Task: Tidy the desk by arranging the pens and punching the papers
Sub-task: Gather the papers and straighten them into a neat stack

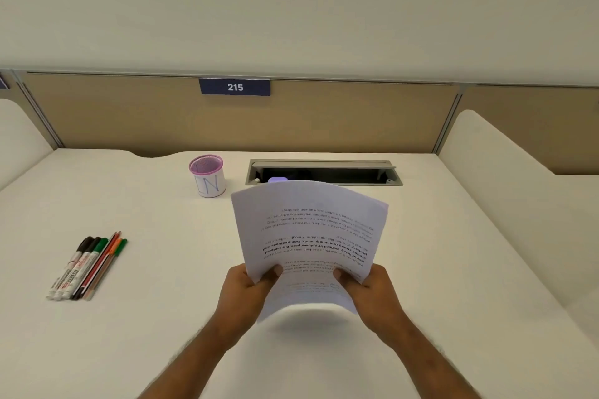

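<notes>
Head view shows a white desk (421, 253) from above, with both hands in the lower middle of the frame; the left hand (248, 293) and the right hand (376, 293) are both closed on the near edge of a stack of papers (311, 236), each with the thumb on top of the sheets and the other fingers hidden below. The papers are lifted off the desk and curve upward toward the far side; the printed text on them is upside down for the camera and partly blurred.

The raised papers stand in the way of what lies behind them; a small purple thing (278, 180) shows only by its top edge above the stack, and I cannot tell what it is. Just behind, in the upper middle, a grey cable tray (324, 172) is open in the desk surface.

To the left of the tray, a pink mesh pen cup (208, 175) stands upright, with a white label around it; it looks empty, though its bottom is not seen. In the lower left of the frame, well apart from the hands, the pens (87, 266) lie side by side in one tight row on the desk, caps pointing to the far side. On the beige partition at the back, a blue plate (235, 87) reads 215.
</notes>
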The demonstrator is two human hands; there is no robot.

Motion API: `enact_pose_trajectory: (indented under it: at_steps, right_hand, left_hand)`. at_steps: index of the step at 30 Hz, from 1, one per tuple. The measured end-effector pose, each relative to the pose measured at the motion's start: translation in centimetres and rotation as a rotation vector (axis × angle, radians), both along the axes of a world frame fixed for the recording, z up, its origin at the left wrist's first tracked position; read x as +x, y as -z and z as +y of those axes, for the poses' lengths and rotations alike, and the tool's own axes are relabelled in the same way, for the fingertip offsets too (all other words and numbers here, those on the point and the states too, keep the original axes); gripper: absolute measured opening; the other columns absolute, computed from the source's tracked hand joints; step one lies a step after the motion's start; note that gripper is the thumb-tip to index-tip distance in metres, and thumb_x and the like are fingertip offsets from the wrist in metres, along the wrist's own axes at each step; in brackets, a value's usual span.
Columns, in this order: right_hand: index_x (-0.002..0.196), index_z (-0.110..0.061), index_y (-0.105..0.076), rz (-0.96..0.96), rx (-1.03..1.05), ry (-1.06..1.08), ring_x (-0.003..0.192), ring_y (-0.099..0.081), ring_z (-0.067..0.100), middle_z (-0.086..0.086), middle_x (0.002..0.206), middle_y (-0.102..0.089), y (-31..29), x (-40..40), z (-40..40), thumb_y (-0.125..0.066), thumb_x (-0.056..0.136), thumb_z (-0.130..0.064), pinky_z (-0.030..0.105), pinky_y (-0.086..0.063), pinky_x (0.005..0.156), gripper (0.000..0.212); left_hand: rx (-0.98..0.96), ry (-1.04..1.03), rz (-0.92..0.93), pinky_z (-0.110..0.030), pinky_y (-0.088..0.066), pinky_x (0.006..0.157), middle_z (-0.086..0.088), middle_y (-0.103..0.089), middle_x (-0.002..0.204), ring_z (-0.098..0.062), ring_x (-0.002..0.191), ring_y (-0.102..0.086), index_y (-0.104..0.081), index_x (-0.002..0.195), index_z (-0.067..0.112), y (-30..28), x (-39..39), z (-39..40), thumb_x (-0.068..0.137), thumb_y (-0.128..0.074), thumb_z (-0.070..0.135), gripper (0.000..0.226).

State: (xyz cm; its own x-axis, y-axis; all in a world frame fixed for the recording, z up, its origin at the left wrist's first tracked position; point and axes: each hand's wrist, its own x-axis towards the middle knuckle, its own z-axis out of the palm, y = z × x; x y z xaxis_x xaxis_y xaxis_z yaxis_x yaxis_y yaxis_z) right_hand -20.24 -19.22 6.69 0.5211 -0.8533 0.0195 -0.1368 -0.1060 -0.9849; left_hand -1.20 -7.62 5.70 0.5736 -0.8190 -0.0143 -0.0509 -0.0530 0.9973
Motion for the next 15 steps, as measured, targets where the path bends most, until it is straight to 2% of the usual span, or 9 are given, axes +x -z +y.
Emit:
enact_pose_trajectory:
  at_steps: [5, 9, 11, 15]
  right_hand:
    - [0.09, -0.038, -0.074, -0.058, -0.008, 0.008, 0.088, -0.07, 0.005, -0.013, 0.094, -0.075, -0.4, 0.5, 0.0, -0.061, 0.093, -0.01, 0.015, -0.055, 0.068, 0.031]
    - [0.085, -0.036, -0.072, 0.048, 0.022, -0.005, 0.084, -0.07, -0.002, -0.013, 0.087, -0.076, 1.0, 0.9, 0.3, -0.06, 0.093, -0.01, 0.01, -0.052, 0.065, 0.03]
    - [0.088, -0.037, -0.068, 0.102, 0.05, 0.0, 0.086, -0.067, -0.003, -0.015, 0.091, -0.074, 1.9, 1.0, 0.6, -0.059, 0.093, -0.009, 0.008, -0.051, 0.065, 0.031]
    - [0.088, -0.036, -0.068, 0.108, 0.008, 0.018, 0.086, -0.067, 0.0, -0.015, 0.088, -0.074, 1.7, 1.1, 0.2, -0.057, 0.094, -0.009, 0.009, -0.052, 0.067, 0.029]
  left_hand:
    - [-0.044, -0.017, -0.081, -0.011, -0.053, 0.065, 0.018, -0.077, 0.094, -0.004, 0.087, -0.071, -0.074, 0.093, 0.034, -0.7, 0.3, -0.2, 0.093, -0.065, 0.021, 0.016]
    - [0.075, 0.025, -0.136, -0.007, -0.05, 0.063, 0.025, -0.075, 0.091, 0.002, 0.087, -0.07, -0.072, 0.089, 0.041, 0.1, 0.5, 0.0, 0.093, -0.066, 0.024, 0.018]
    - [0.125, 0.065, -0.143, -0.006, -0.05, 0.064, 0.029, -0.073, 0.091, 0.005, 0.088, -0.069, -0.07, 0.091, 0.043, 0.6, 0.5, 0.3, 0.095, -0.064, 0.024, 0.02]
    - [0.1, 0.044, -0.136, -0.004, -0.049, 0.064, 0.029, -0.073, 0.092, 0.005, 0.09, -0.067, -0.07, 0.094, 0.041, 0.2, 0.6, 0.3, 0.096, -0.062, 0.02, 0.022]
